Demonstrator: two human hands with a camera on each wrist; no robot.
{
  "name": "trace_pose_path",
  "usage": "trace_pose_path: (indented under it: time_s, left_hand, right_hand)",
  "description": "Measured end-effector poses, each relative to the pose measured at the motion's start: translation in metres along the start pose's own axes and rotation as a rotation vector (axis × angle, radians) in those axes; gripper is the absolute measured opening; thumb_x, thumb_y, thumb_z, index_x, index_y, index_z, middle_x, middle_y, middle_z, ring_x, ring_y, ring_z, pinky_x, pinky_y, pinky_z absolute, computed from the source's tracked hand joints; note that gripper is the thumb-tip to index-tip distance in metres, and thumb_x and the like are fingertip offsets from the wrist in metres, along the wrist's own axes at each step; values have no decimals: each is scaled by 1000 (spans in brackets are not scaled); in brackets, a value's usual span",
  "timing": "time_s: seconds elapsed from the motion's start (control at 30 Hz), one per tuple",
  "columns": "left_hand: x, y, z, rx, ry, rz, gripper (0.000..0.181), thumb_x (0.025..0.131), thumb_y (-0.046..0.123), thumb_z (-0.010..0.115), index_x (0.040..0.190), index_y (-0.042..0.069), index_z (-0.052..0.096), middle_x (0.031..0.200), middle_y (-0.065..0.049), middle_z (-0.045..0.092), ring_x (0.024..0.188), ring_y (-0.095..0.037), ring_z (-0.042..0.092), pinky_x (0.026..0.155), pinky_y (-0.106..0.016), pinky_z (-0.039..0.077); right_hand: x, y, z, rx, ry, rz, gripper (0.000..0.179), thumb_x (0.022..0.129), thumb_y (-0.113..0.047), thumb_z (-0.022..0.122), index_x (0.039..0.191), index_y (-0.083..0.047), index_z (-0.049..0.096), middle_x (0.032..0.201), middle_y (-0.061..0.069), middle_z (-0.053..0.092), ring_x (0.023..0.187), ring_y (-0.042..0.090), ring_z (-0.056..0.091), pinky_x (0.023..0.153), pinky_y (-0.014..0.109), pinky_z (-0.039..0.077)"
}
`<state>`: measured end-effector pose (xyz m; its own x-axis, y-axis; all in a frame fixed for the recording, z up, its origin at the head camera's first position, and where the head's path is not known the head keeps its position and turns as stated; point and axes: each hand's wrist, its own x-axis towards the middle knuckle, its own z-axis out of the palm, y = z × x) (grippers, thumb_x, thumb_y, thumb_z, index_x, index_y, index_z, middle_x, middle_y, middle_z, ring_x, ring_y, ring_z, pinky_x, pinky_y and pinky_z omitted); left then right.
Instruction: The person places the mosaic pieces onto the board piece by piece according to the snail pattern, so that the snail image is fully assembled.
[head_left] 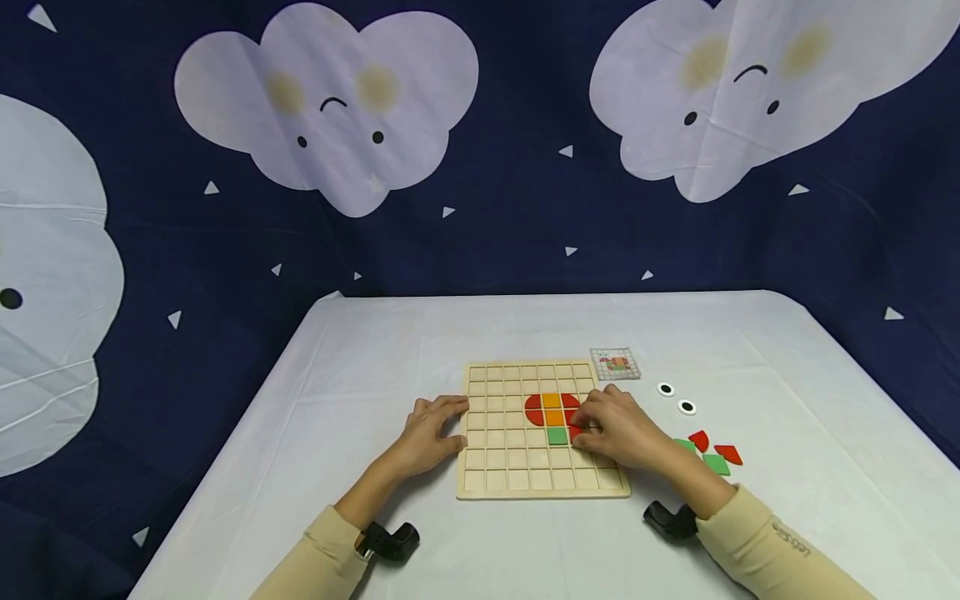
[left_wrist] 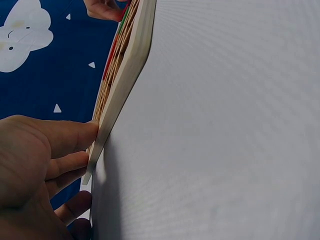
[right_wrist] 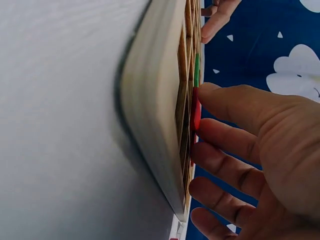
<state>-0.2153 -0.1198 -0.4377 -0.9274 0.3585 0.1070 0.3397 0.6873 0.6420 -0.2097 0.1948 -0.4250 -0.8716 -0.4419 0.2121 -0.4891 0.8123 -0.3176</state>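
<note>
A square wooden grid board lies on the table. Against its left edge rest the spread thumb and fingers of my left hand; the left wrist view shows the thumb touching the board's rim. Over the right half, my right hand pinches a red piece between thumb and fingers, low against the grid beside a green square. Orange squares stand above that green one, with red rounded pieces to their left and more red to their right, partly hidden by my fingers.
A small pattern card lies beyond the board's upper right corner. To the right are two white discs with black centres, loose red pieces and green pieces, one partly behind my right hand. A cloud-print curtain hangs behind the table.
</note>
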Motion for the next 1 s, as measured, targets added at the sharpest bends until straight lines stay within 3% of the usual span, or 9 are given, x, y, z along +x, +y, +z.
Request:
trace_pose_path:
  time_s: [0.5,0.7,1.0]
  left_hand:
    - [0,0,1,-5,0,-12,50,81,14,69,129,9,57,140,0,51,103,-19,38,86,-36,28]
    - [0,0,1,-3,3,-13,50,80,14,69,129,8,58,139,0,51,103,-19,38,86,-37,29]
    - [0,-1,1,4,1,-4,51,80,14,69,129,7,58,139,-1,52,103,-19,38,87,-37,29]
  right_hand:
    - [-8,4,-6,-6,24,39,20,72,-29,78,88,-18,73,87,-8,62,82,11,44,74,31,33]
    - [-26,22,-22,-12,75,88,21,73,-24,77,91,-14,72,89,-5,63,84,14,46,76,34,35]
    - [-60,51,-43,-46,67,163,23,73,-23,77,93,-13,71,93,0,64,85,17,47,76,37,35]
